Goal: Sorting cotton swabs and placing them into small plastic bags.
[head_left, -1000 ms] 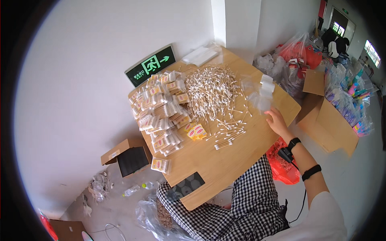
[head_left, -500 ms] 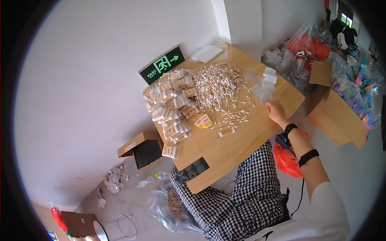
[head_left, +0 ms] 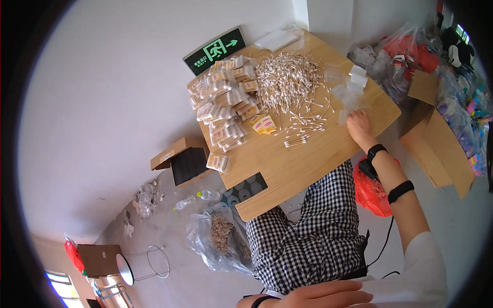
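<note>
My right hand [head_left: 359, 126] is at the table's right side, its fingers curled down at the edge of a small clear plastic bag [head_left: 343, 117]. More clear bags [head_left: 345, 96] lie just beyond it. My left hand [head_left: 328, 295] is low in the picture in front of my body, fingers stretched out and holding nothing. A big heap of loose cotton swabs [head_left: 287, 79] covers the table's far middle, with a few lined-up swabs [head_left: 295, 142] nearer me. Left of it, filled swab packs [head_left: 221, 100] are piled up. Yellow printed cards [head_left: 264, 124] lie between.
The wooden table [head_left: 308, 164] has a notch at its near left, where a single filled pack [head_left: 218, 162] rests. An open carton [head_left: 185, 161] and a bag of swabs [head_left: 221, 236] are on the floor. A red bag [head_left: 372, 197] hangs or stands beside my right knee.
My left hand has come into view at the lower edge. My right hand has stayed by the clear bags, its fingers now more curled. The whole view has shifted.
</note>
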A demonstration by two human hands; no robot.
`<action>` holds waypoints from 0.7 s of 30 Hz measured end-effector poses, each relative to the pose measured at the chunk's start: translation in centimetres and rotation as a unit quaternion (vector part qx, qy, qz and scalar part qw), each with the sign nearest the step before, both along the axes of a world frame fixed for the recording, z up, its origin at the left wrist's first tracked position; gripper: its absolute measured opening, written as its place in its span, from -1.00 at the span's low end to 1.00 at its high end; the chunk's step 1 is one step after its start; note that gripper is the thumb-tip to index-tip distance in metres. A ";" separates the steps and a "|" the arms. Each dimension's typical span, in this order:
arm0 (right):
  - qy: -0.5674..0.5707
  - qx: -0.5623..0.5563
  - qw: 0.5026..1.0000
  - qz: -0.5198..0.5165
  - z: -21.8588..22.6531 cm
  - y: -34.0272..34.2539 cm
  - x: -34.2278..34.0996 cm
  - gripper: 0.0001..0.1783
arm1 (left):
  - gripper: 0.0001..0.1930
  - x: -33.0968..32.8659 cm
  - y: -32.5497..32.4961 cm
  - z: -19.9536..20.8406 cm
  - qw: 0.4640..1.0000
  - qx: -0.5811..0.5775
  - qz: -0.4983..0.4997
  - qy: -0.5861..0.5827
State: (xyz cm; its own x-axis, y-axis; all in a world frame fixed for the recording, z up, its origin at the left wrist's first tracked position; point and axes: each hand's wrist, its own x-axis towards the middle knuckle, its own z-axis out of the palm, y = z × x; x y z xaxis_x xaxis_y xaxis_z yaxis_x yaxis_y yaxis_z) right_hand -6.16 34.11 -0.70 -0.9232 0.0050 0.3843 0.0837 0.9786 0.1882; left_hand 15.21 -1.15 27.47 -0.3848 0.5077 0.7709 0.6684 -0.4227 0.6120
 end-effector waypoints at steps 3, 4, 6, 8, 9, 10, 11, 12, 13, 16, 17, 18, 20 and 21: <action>0.024 -0.089 0.996 -0.002 1.4 -0.9 1.5 -0.94 | -0.75 1.1 -2.6 -1.5 0.993 0.050 0.110 0.013; 0.051 -0.201 0.978 0.010 2.2 -2.3 2.1 -0.93 | -0.64 0.5 -3.3 -2.2 0.990 0.076 0.119 -0.007; 0.109 -0.250 0.958 0.091 4.0 -5.5 4.3 -0.92 | -0.56 -1.2 -4.0 -5.2 0.980 0.077 0.158 -0.097; 0.152 -0.309 0.919 0.191 5.1 -9.2 7.5 -0.89 | -0.61 -3.4 -3.7 -8.8 0.923 -0.027 0.237 -0.302; 0.149 -0.323 0.909 0.216 6.6 -11.1 9.4 -0.87 | -0.59 -4.5 -2.8 -9.8 0.857 -0.104 0.280 -0.419; 0.142 -0.327 0.907 0.226 8.1 -12.8 11.5 -0.85 | -0.62 -5.1 -2.3 -11.9 0.848 -0.109 0.261 -0.449; 0.132 -0.333 0.903 0.238 8.9 -14.6 13.3 -0.83 | -0.64 -5.5 -2.1 -14.4 0.835 -0.116 0.245 -0.479; 0.130 -0.339 0.901 0.236 9.2 -16.2 14.8 -0.83 | -0.64 -5.6 -2.2 -15.7 0.833 -0.121 0.247 -0.480; 0.110 -0.314 0.907 0.259 9.6 -17.4 16.1 -0.82 | -0.70 -5.6 -2.2 -16.8 0.804 -0.119 0.204 -0.546; 0.081 -0.290 0.912 0.279 9.1 -19.1 18.5 -0.80 | -0.77 -5.1 -3.3 -18.2 0.768 -0.133 0.151 -0.608; 0.073 -0.291 0.912 0.280 8.9 -19.4 19.0 -0.80 | -0.79 -4.8 -3.6 -18.4 0.768 -0.146 0.145 -0.606; 0.072 -0.285 0.913 0.283 8.8 -19.5 19.3 -0.77 | -0.81 -4.4 -3.8 -18.3 0.774 -0.146 0.133 -0.602; 0.042 -0.292 0.915 0.276 8.9 -19.8 19.6 -0.74 | -0.81 -3.7 -4.5 -18.4 0.766 -0.150 0.128 -0.611; 0.012 -0.300 0.914 0.273 9.0 -20.0 19.6 -0.71 | -0.81 -3.3 -4.8 -18.5 0.759 -0.151 0.127 -0.620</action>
